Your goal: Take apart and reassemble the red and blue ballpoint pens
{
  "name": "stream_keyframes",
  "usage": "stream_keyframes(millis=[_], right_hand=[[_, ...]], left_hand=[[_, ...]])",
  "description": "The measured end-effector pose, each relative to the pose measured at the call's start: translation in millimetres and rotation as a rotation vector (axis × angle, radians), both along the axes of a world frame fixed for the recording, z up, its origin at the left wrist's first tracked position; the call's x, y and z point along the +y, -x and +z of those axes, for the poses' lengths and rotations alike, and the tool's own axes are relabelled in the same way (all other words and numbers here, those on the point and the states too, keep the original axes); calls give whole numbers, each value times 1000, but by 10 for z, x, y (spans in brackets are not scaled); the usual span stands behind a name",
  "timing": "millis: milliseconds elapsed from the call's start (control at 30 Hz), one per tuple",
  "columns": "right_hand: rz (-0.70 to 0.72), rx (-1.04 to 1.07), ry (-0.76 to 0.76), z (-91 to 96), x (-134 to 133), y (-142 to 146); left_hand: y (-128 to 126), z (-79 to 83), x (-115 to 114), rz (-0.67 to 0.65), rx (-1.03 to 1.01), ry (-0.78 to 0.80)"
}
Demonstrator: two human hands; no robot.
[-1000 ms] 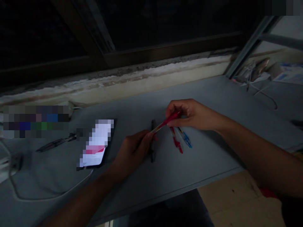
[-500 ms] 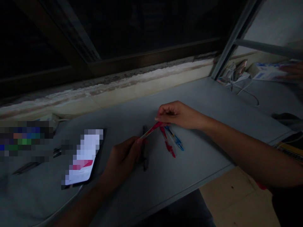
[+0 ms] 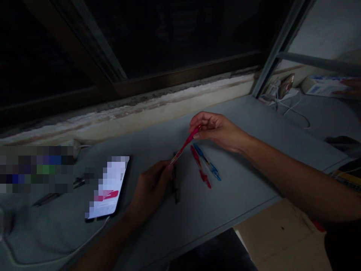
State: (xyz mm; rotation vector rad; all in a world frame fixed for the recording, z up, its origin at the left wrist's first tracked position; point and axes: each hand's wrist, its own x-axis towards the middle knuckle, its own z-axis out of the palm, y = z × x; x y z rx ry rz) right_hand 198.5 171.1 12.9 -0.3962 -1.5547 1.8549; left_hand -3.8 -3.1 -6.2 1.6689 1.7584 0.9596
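A slim pen with a red end and a clear barrel (image 3: 184, 146) is held slantwise above the desk. My left hand (image 3: 149, 188) pinches its lower end, between thumb and fingers. At the upper red end, the thumb and fingers of my right hand (image 3: 217, 130) are closed on it. Just below my right hand, a second red pen (image 3: 200, 169) and a blue pen (image 3: 208, 162) lie close together on the desk. A dark pen (image 3: 176, 188) rests beside my left fingers, partly hidden by them.
A lit phone (image 3: 109, 188) lies on the grey desk (image 3: 242, 180) to the left, near a white cable (image 3: 64, 258). Dark pens (image 3: 47, 197) lie farther left, by a blurred-out patch. Cables (image 3: 295, 107) and a box (image 3: 321, 86) touched by another person's hand (image 3: 352, 86) are at back right.
My right hand has risen slightly and the red pen now tilts more steeply, its red end showing more. The view has shifted a little, so the phone appears farther right.
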Motion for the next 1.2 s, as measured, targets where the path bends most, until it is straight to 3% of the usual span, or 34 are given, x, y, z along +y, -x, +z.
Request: stream_keyframes(millis=[200,333,667,800,900,1200], right_hand=[[-163,41,-6,16,6,-7],[-189,32,35,36,-2,-12],[-165,-12,43,56,-51,-31],[-64,-66,50,0,-116,-8],[-9,-144,8,-19,-183,7],[-78,-364,-220,12,-246,3]], left_hand=[[-1,-19,13,19,-50,6],[26,-45,12,4,-73,5],[31,-79,21,-35,-142,17],[2,-87,18,-56,-156,-9],[-20,-100,4,-74,-178,-9],[-42,-117,11,-70,-179,-31]])
